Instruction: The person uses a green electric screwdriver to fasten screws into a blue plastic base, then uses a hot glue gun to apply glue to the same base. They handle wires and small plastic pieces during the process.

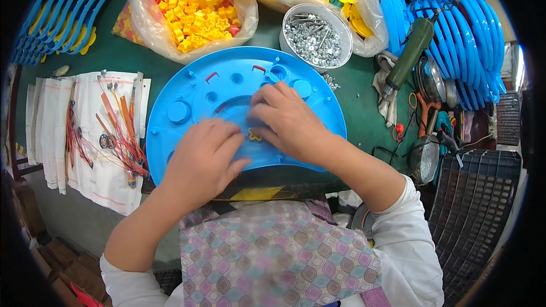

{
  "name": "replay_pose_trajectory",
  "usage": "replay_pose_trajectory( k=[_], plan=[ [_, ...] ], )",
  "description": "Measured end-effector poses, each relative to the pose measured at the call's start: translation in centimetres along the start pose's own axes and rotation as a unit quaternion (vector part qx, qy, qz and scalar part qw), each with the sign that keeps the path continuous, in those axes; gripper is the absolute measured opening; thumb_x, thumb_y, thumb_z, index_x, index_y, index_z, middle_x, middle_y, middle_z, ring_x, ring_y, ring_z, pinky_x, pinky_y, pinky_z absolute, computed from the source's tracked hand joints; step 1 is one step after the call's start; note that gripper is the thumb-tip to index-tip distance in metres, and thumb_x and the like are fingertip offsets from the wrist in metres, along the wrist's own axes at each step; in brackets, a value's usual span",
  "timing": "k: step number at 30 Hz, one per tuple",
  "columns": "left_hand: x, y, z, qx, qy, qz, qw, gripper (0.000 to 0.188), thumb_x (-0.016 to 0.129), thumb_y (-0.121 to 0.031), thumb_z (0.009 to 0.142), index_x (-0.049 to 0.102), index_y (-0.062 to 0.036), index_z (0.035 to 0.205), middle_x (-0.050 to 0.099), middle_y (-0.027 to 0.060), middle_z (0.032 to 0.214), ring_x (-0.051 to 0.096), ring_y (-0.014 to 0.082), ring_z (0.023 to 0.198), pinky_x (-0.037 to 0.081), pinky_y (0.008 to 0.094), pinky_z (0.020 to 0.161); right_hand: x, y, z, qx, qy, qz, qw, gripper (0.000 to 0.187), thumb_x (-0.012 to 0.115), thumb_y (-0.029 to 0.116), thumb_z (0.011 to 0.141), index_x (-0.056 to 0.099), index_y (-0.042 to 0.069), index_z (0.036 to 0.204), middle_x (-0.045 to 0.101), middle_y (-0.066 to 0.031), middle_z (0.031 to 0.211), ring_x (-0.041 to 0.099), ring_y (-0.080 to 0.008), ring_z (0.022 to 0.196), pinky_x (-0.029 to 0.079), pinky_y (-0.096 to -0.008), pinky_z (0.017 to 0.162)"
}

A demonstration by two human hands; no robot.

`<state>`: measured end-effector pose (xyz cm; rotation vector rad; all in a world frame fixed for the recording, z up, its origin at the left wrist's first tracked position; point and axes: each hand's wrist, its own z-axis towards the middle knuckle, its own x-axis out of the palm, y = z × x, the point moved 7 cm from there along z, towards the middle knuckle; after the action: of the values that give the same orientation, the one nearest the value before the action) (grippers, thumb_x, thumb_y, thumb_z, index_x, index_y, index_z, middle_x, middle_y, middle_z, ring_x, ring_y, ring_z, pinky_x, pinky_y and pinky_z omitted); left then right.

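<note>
A blue plastic half-round panel (256, 57) lies on the table in front of me, with raised rings, small posts and red pieces set in it. Over its middle right, my right hand (293, 122) has its fingers curled down, and what they grip is hidden. Close by its lower fingertips, a small yellow star-shaped piece (255, 134) shows against the blue plastic. My left hand (205, 159) hovers over the panel's lower left part, smeared by motion, so its grip is unclear.
A bag of yellow and red star pieces (196, 14) and a tub of screws (318, 40) stand behind the panel. Wires (122, 136) lie on white sheets at left. A green electric screwdriver (412, 51) hangs at right, near stacked blue parts (466, 40).
</note>
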<state>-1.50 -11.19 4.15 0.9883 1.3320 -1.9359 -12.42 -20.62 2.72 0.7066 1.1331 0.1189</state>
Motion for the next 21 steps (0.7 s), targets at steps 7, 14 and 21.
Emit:
replay_pose_trajectory(
  k=[7,14,21],
  plan=[
    [0.7,0.0,-2.1,0.018,0.041,0.029,0.999,0.050,0.081,-0.027,0.078,0.066,-0.0004,0.118,0.061,0.0127,0.130,0.056,0.0341,0.122,0.046,0.0476,0.104,-0.3,1.9,-2.0,-0.069,-0.013,-0.012,0.997,0.015,0.079,0.014,0.074,0.067,0.011,0.083,0.060,-0.0041,0.106,0.055,-0.0284,0.103,0.045,-0.0429,0.088],
    [0.2,1.1,-2.0,0.005,0.016,0.012,1.000,0.043,0.080,-0.022,0.081,0.064,-0.0039,0.117,0.061,0.0132,0.131,0.055,0.0357,0.125,0.045,0.0489,0.106,2.2,5.9,-5.2,-0.184,0.037,-0.180,0.966,0.015,0.066,0.018,0.075,0.069,0.007,0.084,0.058,-0.0112,0.135,0.051,-0.0315,0.132,0.042,-0.0475,0.109],
    [-1.0,0.4,-3.4,-0.034,-0.109,-0.033,0.993,0.025,0.077,-0.006,0.080,0.062,-0.0031,0.100,0.061,0.0142,0.124,0.057,0.0386,0.114,0.048,0.0483,0.096,3.1,5.7,-5.0,-0.164,0.044,-0.201,0.965,0.013,0.067,0.017,0.075,0.070,0.007,0.081,0.057,-0.0123,0.135,0.049,-0.0316,0.134,0.042,-0.0478,0.110]
  ],
)
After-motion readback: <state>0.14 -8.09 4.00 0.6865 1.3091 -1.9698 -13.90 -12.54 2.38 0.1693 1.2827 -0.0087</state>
